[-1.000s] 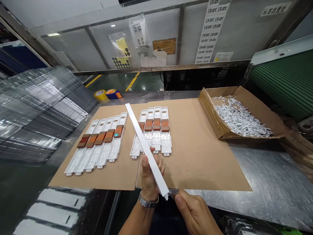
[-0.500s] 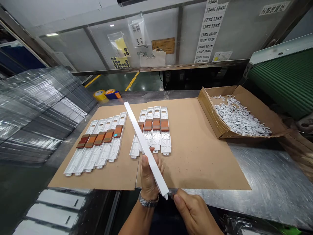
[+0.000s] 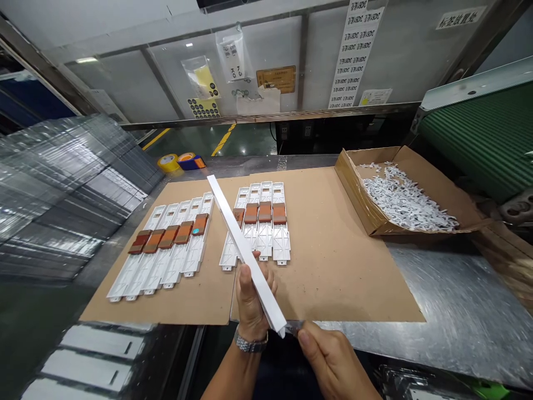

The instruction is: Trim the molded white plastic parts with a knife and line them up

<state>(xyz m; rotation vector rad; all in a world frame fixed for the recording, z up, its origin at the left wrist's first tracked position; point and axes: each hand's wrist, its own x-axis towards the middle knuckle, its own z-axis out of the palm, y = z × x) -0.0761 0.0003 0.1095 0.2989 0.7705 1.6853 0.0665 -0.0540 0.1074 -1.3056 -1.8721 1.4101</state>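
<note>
A long white plastic strip (image 3: 245, 250) slants across the middle of the view. My left hand (image 3: 253, 297), with a metal watch at the wrist, is wrapped round its lower half. At the strip's lower end, my right hand (image 3: 328, 355) pinches a small clear piece of film (image 3: 295, 326) that reaches to the strip's tip. Behind the strip, several white plastic parts with orange-brown blocks (image 3: 265, 212) lie in a row on brown cardboard (image 3: 333, 266). Another row of such parts (image 3: 169, 238) lies to the left.
An open cardboard box (image 3: 353, 194) of small white pieces stands at the right, beside a green ribbed belt (image 3: 483, 122). Tape rolls (image 3: 169, 163) sit at the back left. Clear-wrapped stacks (image 3: 83, 189) stand at the left; white panels (image 3: 87, 366) lie lower left.
My right hand has moved very slightly away from the strip's end, and more of the clear film shows between them. My left hand keeps its hold.
</note>
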